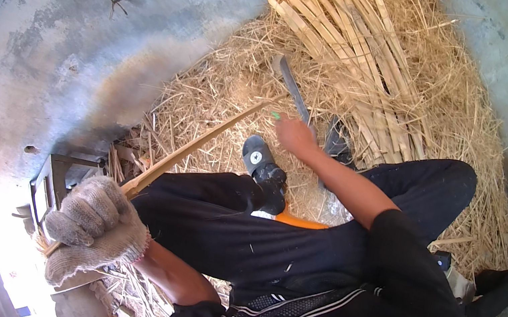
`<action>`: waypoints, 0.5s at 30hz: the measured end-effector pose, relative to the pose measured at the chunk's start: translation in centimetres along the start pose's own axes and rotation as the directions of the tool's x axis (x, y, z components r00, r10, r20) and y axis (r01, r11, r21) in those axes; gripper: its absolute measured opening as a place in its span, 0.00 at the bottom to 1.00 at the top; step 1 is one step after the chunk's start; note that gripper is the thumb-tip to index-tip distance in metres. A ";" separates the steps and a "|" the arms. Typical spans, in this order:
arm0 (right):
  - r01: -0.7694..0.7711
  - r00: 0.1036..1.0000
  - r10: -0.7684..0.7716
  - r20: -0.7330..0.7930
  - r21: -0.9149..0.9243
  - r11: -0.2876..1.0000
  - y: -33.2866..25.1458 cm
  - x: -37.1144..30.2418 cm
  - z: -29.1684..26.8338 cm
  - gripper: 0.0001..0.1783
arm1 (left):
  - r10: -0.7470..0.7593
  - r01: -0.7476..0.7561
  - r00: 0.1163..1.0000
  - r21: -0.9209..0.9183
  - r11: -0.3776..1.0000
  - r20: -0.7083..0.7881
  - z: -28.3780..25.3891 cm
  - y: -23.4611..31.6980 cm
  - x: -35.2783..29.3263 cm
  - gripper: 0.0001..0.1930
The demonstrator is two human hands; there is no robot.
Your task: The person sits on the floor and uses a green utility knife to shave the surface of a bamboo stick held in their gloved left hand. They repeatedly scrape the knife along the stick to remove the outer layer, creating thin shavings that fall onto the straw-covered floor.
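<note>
My left hand (96,215), in a grey knitted glove, is closed around a long pale strip of split bamboo (184,151). The strip slants up to the right, and its far end lies close to the blade of a long knife (292,87). My bare right hand (297,137) makes a fist around the handle end of this knife, with the blade pointing away from me. The fist hides the handle. A small green bit shows beside the fingers; I cannot make out what it is. Whether strip and blade touch is unclear.
Thin shavings (234,80) cover the floor. A bundle of flat bamboo strips (367,56) lies at the far right. Grey walls (89,14) stand on both sides. My dark shoe (257,154) rests among the shavings, near an orange object (300,222) between my legs.
</note>
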State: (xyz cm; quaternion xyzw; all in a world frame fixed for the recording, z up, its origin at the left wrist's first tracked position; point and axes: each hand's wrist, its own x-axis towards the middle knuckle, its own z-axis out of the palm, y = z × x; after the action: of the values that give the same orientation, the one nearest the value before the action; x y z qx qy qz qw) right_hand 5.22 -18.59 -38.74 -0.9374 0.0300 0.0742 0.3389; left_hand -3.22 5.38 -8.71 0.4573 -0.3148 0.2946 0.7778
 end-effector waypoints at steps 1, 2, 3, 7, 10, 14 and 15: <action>-0.054 0.998 0.053 -0.030 -0.009 0.999 1.8 0.4 1.0 0.18 | -0.017 0.018 1.000 -0.012 1.000 0.023 0.1 -0.1 -0.1 0.33; -0.035 0.999 0.035 -0.022 0.009 0.999 0.9 0.7 0.4 0.18 | -0.013 0.014 0.998 -0.011 1.000 0.055 0.1 0.1 0.2 0.33; -0.014 1.000 0.014 -0.008 0.032 0.999 -1.1 0.2 -0.7 0.18 | -0.012 0.012 0.996 -0.003 1.000 0.086 -0.2 0.4 0.4 0.33; 0.113 0.985 -0.134 0.105 0.178 0.978 -6.2 -2.5 -2.7 0.19 | 0.019 -0.019 0.995 0.002 1.000 0.098 -0.8 0.3 -0.1 0.33; 0.144 0.988 -0.147 0.036 0.092 0.985 -5.5 -2.4 -1.7 0.19 | -0.020 0.028 0.992 -0.057 0.998 0.125 -0.8 0.4 -0.3 0.33; 0.211 0.977 -0.210 -0.028 0.009 0.977 -6.3 -2.2 -1.7 0.17 | -0.029 0.034 0.995 -0.058 0.998 0.091 -0.7 0.6 -0.3 0.33; 0.227 0.972 -0.227 -0.057 -0.014 0.974 -5.9 -2.2 -1.1 0.17 | -0.026 0.034 0.992 -0.058 0.998 0.120 -0.9 0.7 -0.2 0.33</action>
State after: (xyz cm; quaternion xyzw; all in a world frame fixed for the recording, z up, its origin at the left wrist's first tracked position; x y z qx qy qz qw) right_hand 3.82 -14.73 -33.86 -0.9378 -0.0677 0.0077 0.3405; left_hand -3.62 6.43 -8.85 0.4551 -0.3626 0.2453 0.7754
